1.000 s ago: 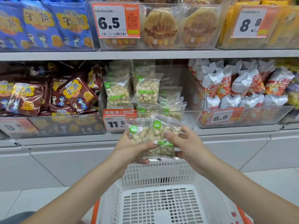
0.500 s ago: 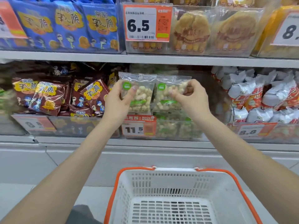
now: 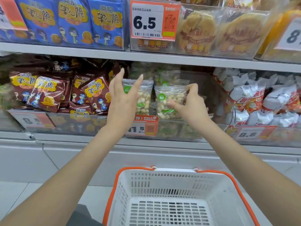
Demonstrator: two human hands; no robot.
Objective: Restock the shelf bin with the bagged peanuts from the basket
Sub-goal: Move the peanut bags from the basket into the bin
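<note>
The left hand (image 3: 123, 98) is spread, fingers straight, its grip holding nothing. The left peanut bag (image 3: 143, 97) stands upright just beyond its fingertips, partly behind the palm; contact cannot be confirmed. To the right of it, the right peanut bag (image 3: 169, 101) is pinched at its right edge by the right hand (image 3: 189, 103), thumb in front, fingers curled behind. Both bags sit over the front of the clear shelf bin (image 3: 172, 129), above the orange price tag (image 3: 143, 126).

Judgement: seat the right bag upright beside its neighbour, label forward, then release cleanly. The left hand should steady the row. The basket (image 3: 179, 178) below both grips shows no bags.
</note>
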